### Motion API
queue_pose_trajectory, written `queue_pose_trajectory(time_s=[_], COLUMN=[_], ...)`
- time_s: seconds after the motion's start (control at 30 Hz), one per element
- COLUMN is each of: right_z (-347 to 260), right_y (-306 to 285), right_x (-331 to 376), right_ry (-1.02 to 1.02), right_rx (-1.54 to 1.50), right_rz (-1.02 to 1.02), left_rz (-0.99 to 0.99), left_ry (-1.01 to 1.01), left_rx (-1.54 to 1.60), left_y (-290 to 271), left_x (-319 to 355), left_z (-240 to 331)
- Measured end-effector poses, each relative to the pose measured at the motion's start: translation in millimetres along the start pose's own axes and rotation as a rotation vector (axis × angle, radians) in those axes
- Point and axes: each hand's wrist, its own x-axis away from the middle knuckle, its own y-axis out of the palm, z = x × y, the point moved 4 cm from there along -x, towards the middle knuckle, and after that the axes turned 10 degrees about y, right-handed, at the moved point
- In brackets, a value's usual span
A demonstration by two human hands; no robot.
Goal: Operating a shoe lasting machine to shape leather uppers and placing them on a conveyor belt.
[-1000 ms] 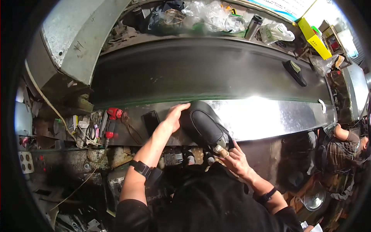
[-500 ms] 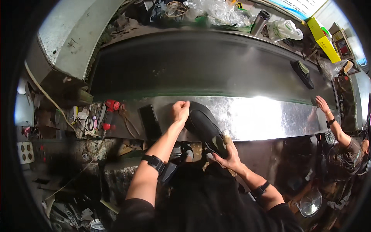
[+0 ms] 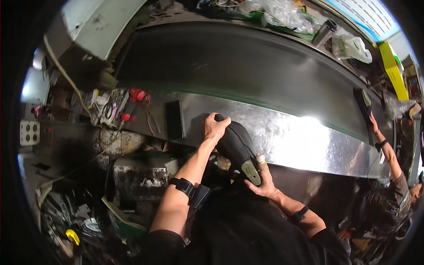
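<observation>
A black shoe [image 3: 236,140] is held between my two hands above the near metal edge of the bench. In its heel end sits an olive-green shoe last [image 3: 251,172], with a small hole in its top. My left hand [image 3: 215,127] is closed on the toe end, the thumb over the top. My right hand [image 3: 266,182] grips the heel end beside the last, and one finger of it wears a pale wrap. The shoe's underside is hidden. A black phone [image 3: 175,120] lies on the metal to the left of the shoe.
Beyond the metal edge [image 3: 287,134] runs a wide dark conveyor belt [image 3: 247,66]. At right a co-worker's hand [image 3: 374,123] touches another black shoe [image 3: 362,102]. A red tool [image 3: 138,94] and cables lie at left. A thermos [image 3: 326,32] and yellow box [image 3: 394,70] stand behind.
The shoe has turned so the green last's top faces me. My left hand's grip has shifted over the toe. The co-worker's hand has reached the far shoe. The whole view has swung.
</observation>
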Motion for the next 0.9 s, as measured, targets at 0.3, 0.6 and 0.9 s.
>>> queue_pose_trajectory(time_s=[0.3,0.6,0.9], right_z=[-84,-278,-419], right_y=[24,152,355], right_x=[-103,-48,54], right_ry=[0.907,0.476,0.543], right_rx=[-0.689,-0.58,-0.887], right_rz=[-0.404,-0.572,-1.1], left_rz=[0.232,0.875,1.375], left_ry=[0.092,0.135,0.239], left_rx=[0.084,0.092,0.693], left_y=[-132,-349,-517], left_x=[66,253,505], left_z=[36,-6,-64])
